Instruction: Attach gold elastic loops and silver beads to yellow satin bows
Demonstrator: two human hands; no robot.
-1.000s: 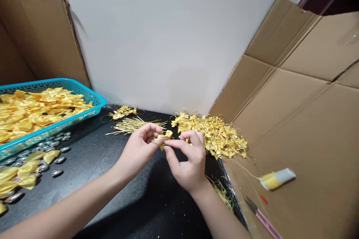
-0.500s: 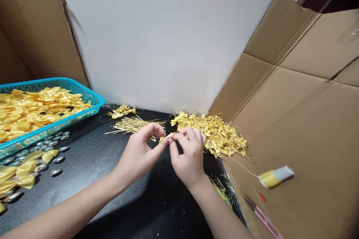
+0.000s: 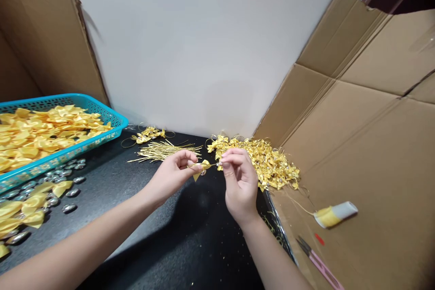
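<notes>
My left hand (image 3: 176,170) pinches a small yellow ribbon bow (image 3: 204,163) between thumb and fingers, above the black table. A thin gold tie (image 3: 212,165) stretches from the bow across to my right hand (image 3: 240,181), whose thumb and fingertips are closed on its end. Something small and silvery shows at those right fingertips, too small to make out. Behind my hands lies a bundle of cut gold ties (image 3: 159,150). A heap of finished-looking bows with silver beads and gold loops (image 3: 275,163) spreads just beyond my right hand.
At left stands a turquoise basket (image 3: 118,122) full of yellow bows. Silver beads (image 3: 70,208) and loose bows (image 3: 34,204) lie before it. A few looped bows (image 3: 149,134) sit by the wall. On cardboard at right are a thread spool (image 3: 336,214) and pink-handled snips (image 3: 321,265).
My hands have drawn apart; the right has moved right with the tie's end, leaving a taut stretch between them. The bow now shows more fully at my left fingertips.
</notes>
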